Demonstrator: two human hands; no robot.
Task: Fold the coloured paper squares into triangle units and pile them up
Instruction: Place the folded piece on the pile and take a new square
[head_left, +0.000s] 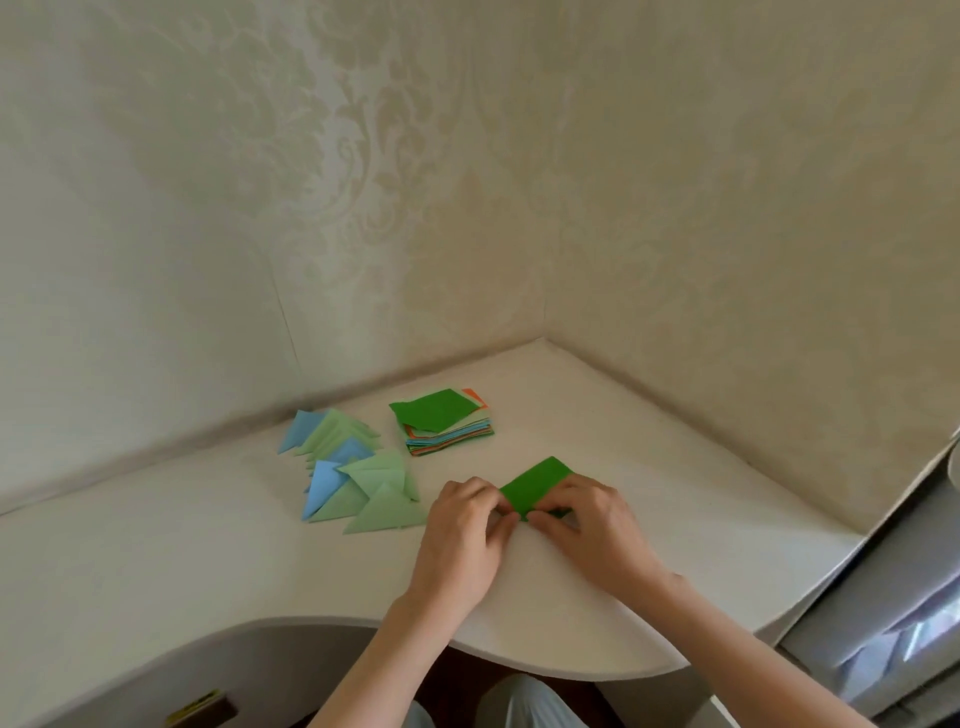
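Left hand (462, 519) and right hand (587, 519), knuckles up, both pinch the dark green paper (535, 483).

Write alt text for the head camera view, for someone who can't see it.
Two bare hands, left hand and right hand, pinch the near edge of a dark green paper on a white corner table, folding it. Folded light green and blue triangle units lie in a loose pile to the left; a stack of coloured paper squares sits behind.
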